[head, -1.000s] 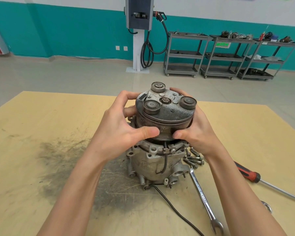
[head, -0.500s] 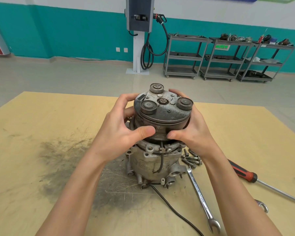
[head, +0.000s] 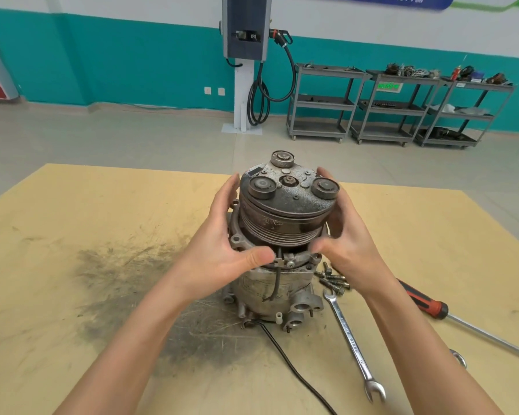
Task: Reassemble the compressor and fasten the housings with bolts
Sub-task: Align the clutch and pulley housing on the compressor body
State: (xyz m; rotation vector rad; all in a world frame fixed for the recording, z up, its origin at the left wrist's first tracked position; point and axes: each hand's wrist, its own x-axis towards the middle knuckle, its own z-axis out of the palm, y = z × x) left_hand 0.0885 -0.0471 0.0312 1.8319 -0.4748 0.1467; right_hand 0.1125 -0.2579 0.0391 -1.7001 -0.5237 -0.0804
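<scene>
My left hand (head: 222, 253) and right hand (head: 346, 241) have loosened, fingers now spread beside the pulley housing (head: 282, 217). It looks seated on the compressor body (head: 270, 292); the bolts (head: 333, 281) come next.

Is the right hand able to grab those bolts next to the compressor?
Probably yes. The bolts lie loose on the table just below the right hand, with nothing covering them.

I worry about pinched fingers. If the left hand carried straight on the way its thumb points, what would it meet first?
Probably the black wire at the clamp on the compressor, just past the left hand; depth is unclear.
</scene>
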